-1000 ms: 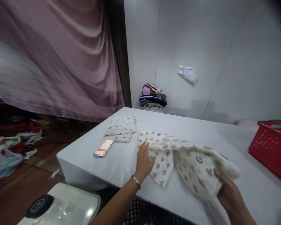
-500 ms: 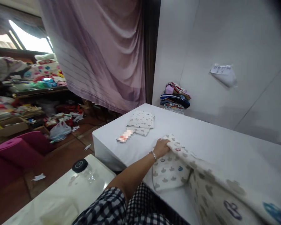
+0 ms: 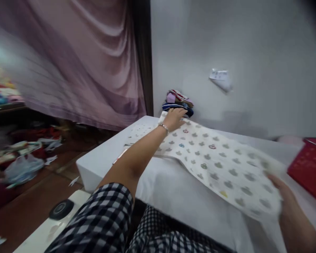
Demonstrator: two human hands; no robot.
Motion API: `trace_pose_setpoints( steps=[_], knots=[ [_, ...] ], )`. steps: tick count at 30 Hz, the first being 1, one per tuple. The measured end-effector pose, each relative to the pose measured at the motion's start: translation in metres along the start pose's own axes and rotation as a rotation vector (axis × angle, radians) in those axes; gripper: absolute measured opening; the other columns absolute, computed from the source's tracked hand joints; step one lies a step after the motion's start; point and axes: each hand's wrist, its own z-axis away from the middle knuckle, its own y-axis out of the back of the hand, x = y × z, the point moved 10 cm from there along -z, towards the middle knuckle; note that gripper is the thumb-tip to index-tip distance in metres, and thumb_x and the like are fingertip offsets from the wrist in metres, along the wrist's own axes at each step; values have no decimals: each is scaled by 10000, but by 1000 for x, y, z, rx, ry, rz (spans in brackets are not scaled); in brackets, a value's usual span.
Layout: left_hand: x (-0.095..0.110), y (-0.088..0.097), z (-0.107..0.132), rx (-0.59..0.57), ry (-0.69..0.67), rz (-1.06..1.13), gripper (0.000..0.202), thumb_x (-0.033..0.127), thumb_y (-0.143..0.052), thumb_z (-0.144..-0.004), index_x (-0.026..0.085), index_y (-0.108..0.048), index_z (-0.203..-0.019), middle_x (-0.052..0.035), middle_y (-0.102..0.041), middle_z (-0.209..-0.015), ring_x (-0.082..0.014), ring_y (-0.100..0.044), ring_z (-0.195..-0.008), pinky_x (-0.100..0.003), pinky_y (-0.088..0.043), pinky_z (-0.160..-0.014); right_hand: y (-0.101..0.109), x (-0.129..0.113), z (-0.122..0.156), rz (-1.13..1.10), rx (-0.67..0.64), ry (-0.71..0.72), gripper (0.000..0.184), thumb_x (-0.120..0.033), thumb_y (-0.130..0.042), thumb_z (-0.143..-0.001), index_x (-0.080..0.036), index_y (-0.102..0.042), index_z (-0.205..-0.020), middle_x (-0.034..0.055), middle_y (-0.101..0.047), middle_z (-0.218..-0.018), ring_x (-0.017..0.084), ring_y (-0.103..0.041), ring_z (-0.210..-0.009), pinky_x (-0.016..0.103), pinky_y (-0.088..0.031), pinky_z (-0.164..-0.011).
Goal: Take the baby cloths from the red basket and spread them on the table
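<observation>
A cream cloth (image 3: 215, 161) printed with small grey and coloured shapes is stretched out flat above the white table (image 3: 158, 189). My left hand (image 3: 173, 118), with a bracelet on the wrist, grips its far corner, raised toward the wall. My right hand (image 3: 287, 200) grips the near right edge, blurred by motion. A folded cloth of the same print (image 3: 138, 131) lies on the table's left part, partly hidden behind my left arm.
A pile of folded coloured clothes (image 3: 179, 102) sits at the table's far corner by the white wall. A red basket (image 3: 310, 168) stands at the right. A pink curtain (image 3: 76, 63) hangs left. Bags and clutter (image 3: 23, 158) cover the floor; a white stool (image 3: 49, 228) is near left.
The cloth went from bunched on the table to lifted and spread wide. My left hand moved up and away with its corner; my right hand pulled the other side to the right.
</observation>
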Motion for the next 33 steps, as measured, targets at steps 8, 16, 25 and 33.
trace_pose_setpoints(
  steps=[8,16,25,33],
  knots=[
    [-26,-120,144,-310,210,178,283,376,-542,-808,211,-633,-1019,-67,-631,-1109,-219,-546,-1067,-379,-404,-962,37,11,38,-52,32,48,505,-442,-733,-560,-167,-641,-974,70,-704,-781,227,-658,-746,371,-527,-764],
    [-41,-141,222,-373,259,86,450,329,-652,-691,242,-597,-1129,-77,-571,-1234,-284,-474,-1191,-452,-332,-1021,-34,-3,63,340,-244,373,409,-344,-778,-554,-275,-712,-952,27,-655,-1116,287,-478,-1180,450,-274,-1080],
    [-69,-122,233,-517,324,63,455,375,-593,-729,213,-587,-1155,-83,-555,-1260,-246,-461,-1200,-407,-362,-1023,-38,5,47,487,-302,416,254,-357,-686,-670,-265,-719,-905,37,-684,-1042,275,-589,-1021,433,-394,-984],
    [-71,-121,220,-511,472,-17,244,245,-406,-856,192,-641,-895,-78,-642,-1028,-208,-540,-1037,-319,-441,-853,-16,-80,75,620,103,759,353,-455,-424,-858,-187,-637,-943,71,-689,-924,204,-639,-844,308,-502,-773]
  ],
)
